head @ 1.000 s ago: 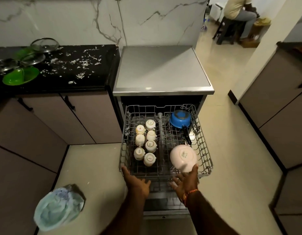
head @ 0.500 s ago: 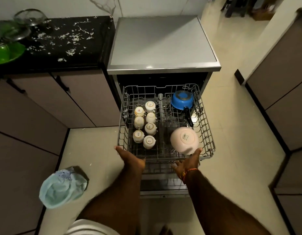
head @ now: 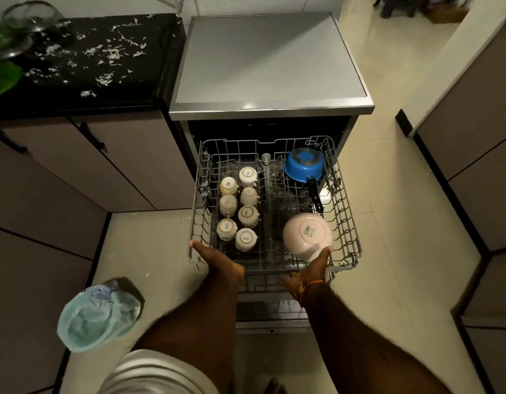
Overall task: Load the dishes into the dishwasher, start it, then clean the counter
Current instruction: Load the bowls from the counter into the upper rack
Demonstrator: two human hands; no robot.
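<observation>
The dishwasher (head: pixel 270 105) stands open with its upper rack (head: pixel 347 223) pulled out. Several white cups (head: pixel 240 207) sit upside down on the rack's left side. A blue saucepan (head: pixel 303 164) lies at the back right and a pale pink bowl (head: pixel 307 236) at the front right, both upside down. My left hand (head: pixel 217 258) holds the rack's front rim at the left, thumb out, fingers hidden under the wire. My right hand (head: pixel 310 270) presses on the front rim at the right, one finger touching the bowl's edge.
The black counter (head: pixel 84 64) on the left is strewn with white scraps; a green plate (head: pixel 1 79) and glass lids (head: pixel 30 21) sit at its far left. A bin with a blue liner (head: pixel 99 315) stands on the floor at my left. Cabinets line both sides.
My hands went from spread just short of the rack to resting on its front rim. My head has moved closer and tilted further down.
</observation>
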